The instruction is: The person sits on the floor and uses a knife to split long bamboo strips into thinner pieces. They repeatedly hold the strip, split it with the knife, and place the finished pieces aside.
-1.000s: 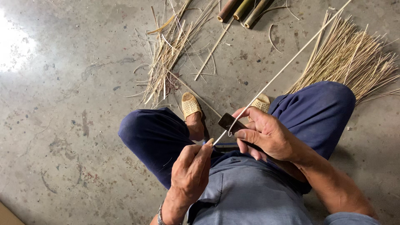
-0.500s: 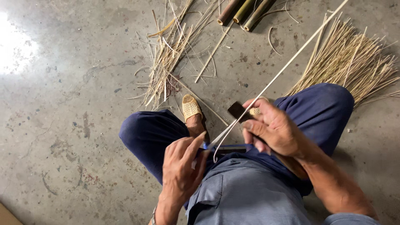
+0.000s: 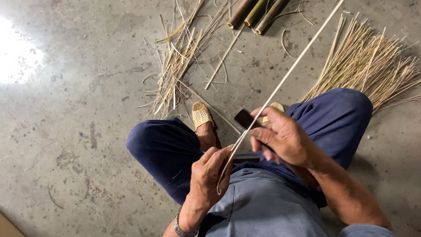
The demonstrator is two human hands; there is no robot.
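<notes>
Strip: a long thin bamboo strip point(image 3: 280, 85) runs from the lap up toward 1 o'clock, well past the knee.
Left hand: the left hand point(image 3: 210, 175) pinches the strip's low end, fingers closed on it.
Right hand: the right hand point(image 3: 283, 140) is higher on the strip, fingers wrapped around a dark knife point(image 3: 244, 118) that touches it.
Nearer the low end: the left hand.

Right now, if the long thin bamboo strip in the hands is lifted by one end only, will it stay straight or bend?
The bamboo strip would probably sag: it is very long and thin, and its end below the left hand already curls. It looks light, like the splints bundle on the floor. The right hand pinches it at a dark blade, so it likely splits easily.
</notes>
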